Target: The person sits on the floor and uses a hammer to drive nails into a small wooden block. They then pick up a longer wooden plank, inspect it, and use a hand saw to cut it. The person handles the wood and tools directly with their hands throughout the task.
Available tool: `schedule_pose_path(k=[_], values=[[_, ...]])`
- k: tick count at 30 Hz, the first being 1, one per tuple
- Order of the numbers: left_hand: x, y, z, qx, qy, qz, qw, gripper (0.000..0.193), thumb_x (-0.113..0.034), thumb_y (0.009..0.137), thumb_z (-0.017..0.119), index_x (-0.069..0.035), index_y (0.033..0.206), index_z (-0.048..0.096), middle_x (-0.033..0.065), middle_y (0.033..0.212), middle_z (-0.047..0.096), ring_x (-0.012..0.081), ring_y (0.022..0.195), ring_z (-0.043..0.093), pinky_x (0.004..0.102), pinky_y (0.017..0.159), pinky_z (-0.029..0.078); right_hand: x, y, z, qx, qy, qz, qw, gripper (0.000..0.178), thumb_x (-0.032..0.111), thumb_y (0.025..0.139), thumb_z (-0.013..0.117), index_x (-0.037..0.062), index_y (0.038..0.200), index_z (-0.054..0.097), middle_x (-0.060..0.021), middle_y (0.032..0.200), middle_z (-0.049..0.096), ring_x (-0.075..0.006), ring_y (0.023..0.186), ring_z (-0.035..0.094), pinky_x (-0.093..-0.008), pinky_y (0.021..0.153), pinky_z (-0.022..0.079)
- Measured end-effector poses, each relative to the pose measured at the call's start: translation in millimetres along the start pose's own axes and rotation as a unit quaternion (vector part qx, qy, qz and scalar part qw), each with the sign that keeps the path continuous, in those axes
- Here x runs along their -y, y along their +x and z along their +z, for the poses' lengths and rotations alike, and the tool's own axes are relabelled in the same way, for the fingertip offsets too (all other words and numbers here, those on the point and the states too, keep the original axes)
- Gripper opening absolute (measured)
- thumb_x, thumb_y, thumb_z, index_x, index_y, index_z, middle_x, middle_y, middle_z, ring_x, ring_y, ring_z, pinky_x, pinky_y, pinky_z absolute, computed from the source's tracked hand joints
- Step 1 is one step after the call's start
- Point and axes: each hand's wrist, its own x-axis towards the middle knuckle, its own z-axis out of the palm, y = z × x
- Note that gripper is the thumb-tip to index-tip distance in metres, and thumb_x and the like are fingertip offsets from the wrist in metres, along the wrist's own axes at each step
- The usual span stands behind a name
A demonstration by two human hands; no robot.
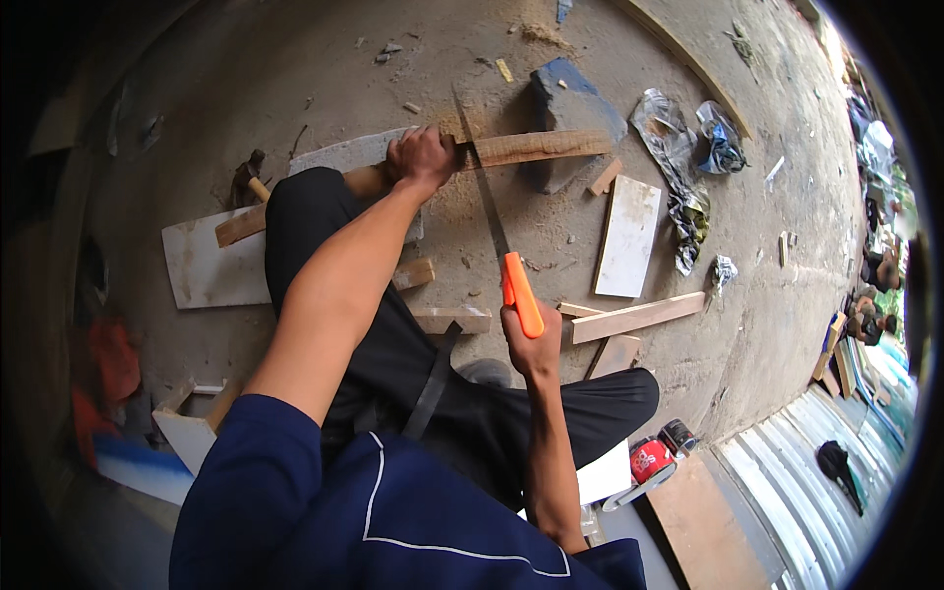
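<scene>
My right hand [536, 337] is closed round the orange handle of a handsaw [494, 211]. The saw's blade runs up and away from me, crossing a length of wood [546, 147]. My left hand [425, 159] grips that wood just left of the blade. Its right part rests on a blue-grey block [580, 98], and its left part passes over my bent knee. Sawdust lies on the ground beneath the cut. How deep the blade sits in the wood I cannot tell.
A hammer [254, 179] and white boards [211, 264] lie to the left. On the right are another white board [627, 236], wood offcuts [637, 317], crumpled plastic [669, 133] and a red can [649, 459]. Corrugated metal sheeting [787, 472] lies at the lower right.
</scene>
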Motion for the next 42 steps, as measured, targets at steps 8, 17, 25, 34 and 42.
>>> schedule_pose_path(k=[8, 17, 25, 34, 42], values=[[-6.5, -1.7, -5.3, 0.038, 0.011, -0.015, 0.999, 0.03, -0.034, 0.085, 0.052, -0.008, 0.087, 0.066, 0.0119, 0.099, 0.067, 0.0263, 0.104, 0.058, 0.0434, 0.091, 0.034, -2.6, 72.0, 33.3, -0.037, -0.03, -0.06, 0.997, 0.023, 0.017, 0.077, 0.061, -0.0024, 0.068, 0.054, -0.0191, 0.058, 0.053, -0.0301, 0.053, 0.056, -0.0391, 0.054, 0.042], [-2.1, -2.5, -5.2, 0.036, -0.004, -0.034, 0.999, 0.031, -0.035, 0.086, 0.05, -0.009, 0.089, 0.066, 0.0113, 0.099, 0.067, 0.025, 0.106, 0.057, 0.0428, 0.091, 0.032, 7.4, 16.7, 10.0, -0.009, -0.017, -0.023, 1.0, 0.022, 0.015, 0.077, 0.059, -0.0038, 0.068, 0.054, -0.0187, 0.057, 0.052, -0.0287, 0.05, 0.055, -0.0382, 0.052, 0.042], [10.5, -4.0, 3.6, -0.009, 0.01, -0.019, 1.0, 0.027, -0.034, 0.081, 0.056, -0.009, 0.087, 0.066, 0.0112, 0.095, 0.067, 0.0284, 0.101, 0.059, 0.0426, 0.089, 0.037, 19.0, 45.0, 24.5, 0.008, -0.016, -0.025, 1.0, 0.021, 0.015, 0.078, 0.059, -0.0031, 0.068, 0.055, -0.0193, 0.057, 0.052, -0.032, 0.05, 0.054, -0.0383, 0.052, 0.042], [-4.0, -8.0, 0.7, 0.005, 0.002, 0.018, 1.0, 0.027, -0.033, 0.083, 0.053, -0.009, 0.086, 0.065, 0.0117, 0.094, 0.067, 0.0275, 0.1, 0.059, 0.0432, 0.087, 0.036, 22.6, 89.8, 27.9, -0.001, -0.011, -0.027, 1.0, 0.023, 0.017, 0.079, 0.06, -0.0027, 0.068, 0.054, -0.018, 0.056, 0.052, -0.0326, 0.05, 0.054, -0.038, 0.052, 0.042], [5.2, -0.4, 8.2, -0.003, -0.003, -0.012, 1.0, 0.028, -0.037, 0.077, 0.065, -0.01, 0.086, 0.065, 0.0109, 0.095, 0.067, 0.0255, 0.102, 0.058, 0.0415, 0.088, 0.035, 9.4, 15.4, 8.5, 0.005, -0.026, -0.042, 0.999, 0.02, 0.014, 0.077, 0.061, -0.0033, 0.069, 0.053, -0.0188, 0.056, 0.052, -0.0319, 0.049, 0.053, -0.0373, 0.05, 0.041]])
